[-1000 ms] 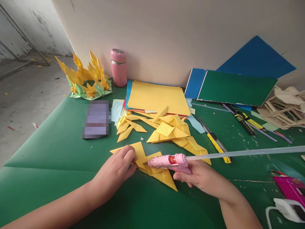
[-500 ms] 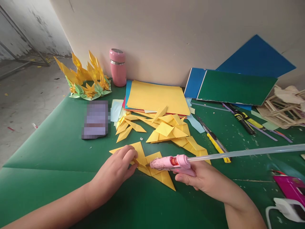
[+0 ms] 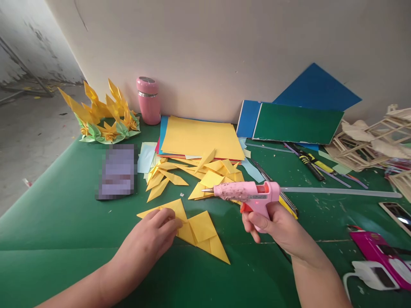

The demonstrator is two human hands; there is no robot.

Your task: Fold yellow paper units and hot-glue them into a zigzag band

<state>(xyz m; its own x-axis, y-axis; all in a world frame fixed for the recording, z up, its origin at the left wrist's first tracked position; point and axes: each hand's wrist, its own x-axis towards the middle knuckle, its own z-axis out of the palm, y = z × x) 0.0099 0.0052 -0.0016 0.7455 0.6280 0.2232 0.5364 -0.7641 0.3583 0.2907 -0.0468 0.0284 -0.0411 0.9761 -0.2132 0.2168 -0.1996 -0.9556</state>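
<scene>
My right hand is closed round the grip of a pink hot-glue gun, held above the table with its nozzle pointing left and a long clear glue stick trailing out to the right. My left hand rests with curled fingers pressing on the folded yellow paper piece lying on the green table cover. More folded yellow paper points lie in a heap just behind it.
A stack of coloured paper sheets, a pink flask and a yellow-green paper model stand at the back. Yellow cutter knives, blue and green boards, stick frames and a magenta device lie to the right.
My right hand has lifted the glue gun up and to the right, off the yellow paper piece. My left hand has stayed on the paper. The camera has shifted slightly.
</scene>
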